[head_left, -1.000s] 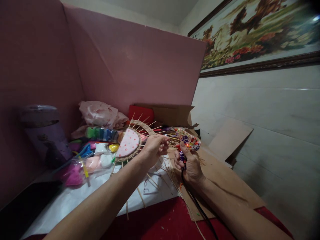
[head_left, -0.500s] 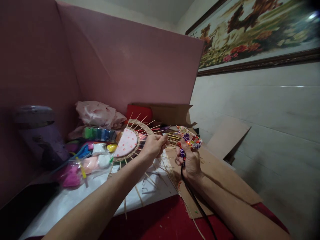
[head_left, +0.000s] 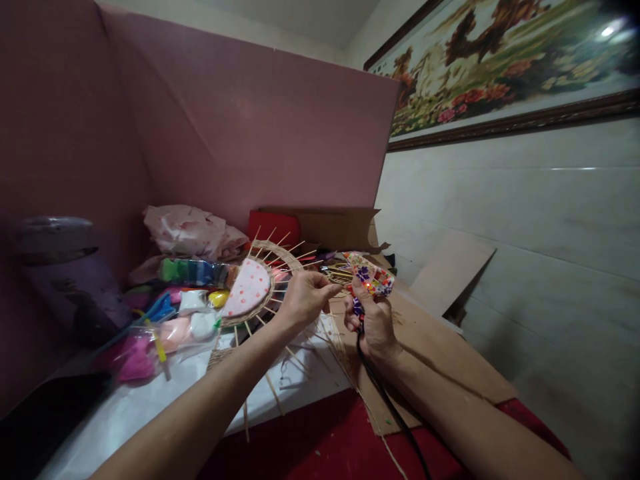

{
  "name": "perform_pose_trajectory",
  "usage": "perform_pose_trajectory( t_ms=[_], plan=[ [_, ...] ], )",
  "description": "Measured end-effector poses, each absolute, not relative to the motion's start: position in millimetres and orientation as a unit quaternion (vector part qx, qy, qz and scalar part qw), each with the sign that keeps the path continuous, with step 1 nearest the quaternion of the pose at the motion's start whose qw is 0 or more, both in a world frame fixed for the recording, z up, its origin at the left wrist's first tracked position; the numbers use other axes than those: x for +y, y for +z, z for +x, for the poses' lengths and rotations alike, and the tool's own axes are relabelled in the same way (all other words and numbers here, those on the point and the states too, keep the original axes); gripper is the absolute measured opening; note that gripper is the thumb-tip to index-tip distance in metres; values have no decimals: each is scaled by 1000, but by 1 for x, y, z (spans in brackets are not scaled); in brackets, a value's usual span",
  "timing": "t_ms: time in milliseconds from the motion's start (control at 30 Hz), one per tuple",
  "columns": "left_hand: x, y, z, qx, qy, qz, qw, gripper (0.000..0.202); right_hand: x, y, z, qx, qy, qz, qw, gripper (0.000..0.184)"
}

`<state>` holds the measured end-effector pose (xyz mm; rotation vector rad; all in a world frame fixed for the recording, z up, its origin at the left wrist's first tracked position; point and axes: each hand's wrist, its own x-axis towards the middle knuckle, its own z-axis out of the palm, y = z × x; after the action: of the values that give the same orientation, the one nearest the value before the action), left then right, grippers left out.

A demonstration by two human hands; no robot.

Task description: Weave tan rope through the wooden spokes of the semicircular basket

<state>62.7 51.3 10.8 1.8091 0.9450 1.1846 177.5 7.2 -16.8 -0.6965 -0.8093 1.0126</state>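
My left hand (head_left: 306, 296) is closed in a pinch on the thin wooden spokes at the right rim of a round woven rattan piece (head_left: 260, 283) with a pink dotted centre. It holds the piece tilted upright above the table. My right hand (head_left: 373, 319) is wrapped round the handle of a glue gun (head_left: 369, 276) with a colourful flower pattern. The nozzle points left toward the spokes, close to my left fingertips. A small red light glows on the gun. Its black cord (head_left: 390, 413) runs down along my right forearm.
Loose thin sticks (head_left: 320, 347) lie on white paper (head_left: 150, 393). Bags of coloured clay (head_left: 165, 327) and a pink bundle (head_left: 190, 230) sit at the left. An open cardboard box (head_left: 340, 230) stands behind. Flat cardboard (head_left: 440, 360) covers the red tabletop (head_left: 310, 447). A pink board (head_left: 240, 127) forms the back.
The view has shifted a little, so everything sits slightly further left. Both hands keep their grips, with the glue gun and my left fingers a bit closer together.
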Motion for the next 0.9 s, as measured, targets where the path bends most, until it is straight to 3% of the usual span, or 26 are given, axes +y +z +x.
perform_pose_trajectory(
  t_ms=[100, 233, 433, 600, 700, 900],
  plan=[
    [49, 12, 64, 352, 506, 706, 349, 3, 5, -16, 175, -372, 474, -321, 730, 33],
    [42, 17, 65, 361, 548, 680, 326, 4, 3, -17, 173, -382, 470, -334, 723, 28],
    [34, 24, 62, 422, 495, 746, 145, 23, 5, -27, 175, -434, 429, -350, 711, 31],
    [31, 28, 61, 408, 456, 790, 37, 27, 4, -25, 176, -433, 437, -339, 712, 33],
    [32, 26, 61, 376, 461, 802, 47, 25, 2, -20, 174, -414, 457, -325, 717, 33],
    [36, 26, 61, 363, 478, 784, 160, 21, 3, -21, 172, -399, 471, -325, 716, 31]
  ],
)
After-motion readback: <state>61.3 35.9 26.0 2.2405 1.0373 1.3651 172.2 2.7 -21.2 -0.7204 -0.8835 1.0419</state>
